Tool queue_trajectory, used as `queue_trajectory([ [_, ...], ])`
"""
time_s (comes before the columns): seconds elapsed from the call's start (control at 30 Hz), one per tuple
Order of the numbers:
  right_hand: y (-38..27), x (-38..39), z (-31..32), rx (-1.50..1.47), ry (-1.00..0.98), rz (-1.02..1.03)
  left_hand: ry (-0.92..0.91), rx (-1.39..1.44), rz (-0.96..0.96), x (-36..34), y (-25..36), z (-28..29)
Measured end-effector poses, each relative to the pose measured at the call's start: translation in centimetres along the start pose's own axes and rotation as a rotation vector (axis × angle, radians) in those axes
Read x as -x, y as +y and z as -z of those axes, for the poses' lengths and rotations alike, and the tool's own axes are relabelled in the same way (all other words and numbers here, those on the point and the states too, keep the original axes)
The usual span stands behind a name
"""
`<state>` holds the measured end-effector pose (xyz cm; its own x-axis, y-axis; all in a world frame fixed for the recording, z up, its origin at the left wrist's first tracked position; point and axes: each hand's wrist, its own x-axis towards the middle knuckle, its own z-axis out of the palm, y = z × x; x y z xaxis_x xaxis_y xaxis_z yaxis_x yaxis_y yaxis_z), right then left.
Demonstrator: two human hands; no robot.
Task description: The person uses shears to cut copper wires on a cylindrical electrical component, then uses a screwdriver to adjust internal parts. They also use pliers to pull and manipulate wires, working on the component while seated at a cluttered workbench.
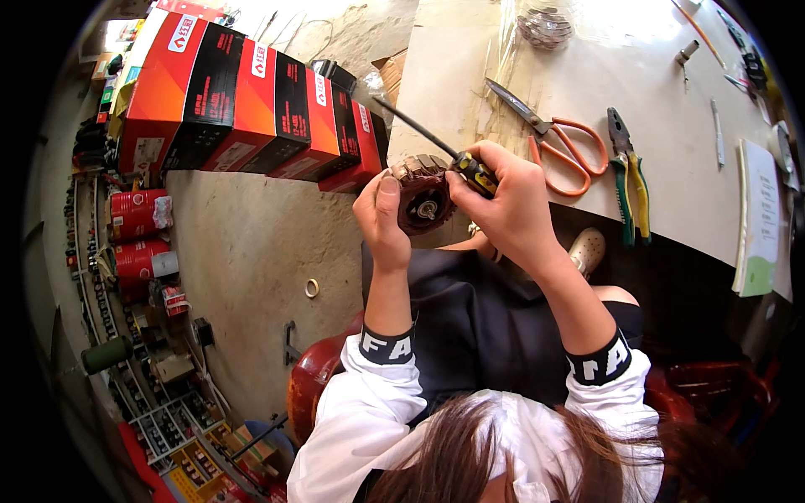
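Observation:
My left hand (384, 216) is closed around the left side of a round motor stator (426, 204), holding it above my lap near the table's edge. The stator has copper-coloured segments along its upper rim, a dark red body and a metal hub at its centre. In my right hand (513, 197) is a screwdriver (475, 173) with a black and yellow handle. Its long dark shaft points up and left, the tip clear of the stator. My right thumb rests at the stator's right rim. Orange-handled scissors (543, 127) lie on the table just beyond my right hand.
Green-and-yellow pliers (625, 159), a white pen (719, 134) and a booklet (757, 218) lie on the pale table (671, 168). A coiled metal piece (545, 28) sits farther back. Red-black boxes (218, 109) stand at the left. A tape roll (313, 288) lies on the floor.

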<state>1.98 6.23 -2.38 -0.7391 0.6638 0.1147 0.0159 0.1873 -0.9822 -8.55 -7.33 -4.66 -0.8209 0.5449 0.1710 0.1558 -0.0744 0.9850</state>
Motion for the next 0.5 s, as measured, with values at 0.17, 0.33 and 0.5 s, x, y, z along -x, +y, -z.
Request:
queue_trajectory([
  [0.17,0.3,-0.2,-0.7,0.021,-0.052,0.101,0.027,-0.004,-0.015,0.0,0.1,0.9],
  [0.33,-0.2,-0.1,-1.3,0.146,-0.016,0.176,0.086,0.016,-0.05,0.2,-0.5,1.2],
  [0.5,-0.8,-0.3,-1.7,-0.143,0.009,-0.04,0.09,0.136,0.058,0.2,-0.2,1.8],
])
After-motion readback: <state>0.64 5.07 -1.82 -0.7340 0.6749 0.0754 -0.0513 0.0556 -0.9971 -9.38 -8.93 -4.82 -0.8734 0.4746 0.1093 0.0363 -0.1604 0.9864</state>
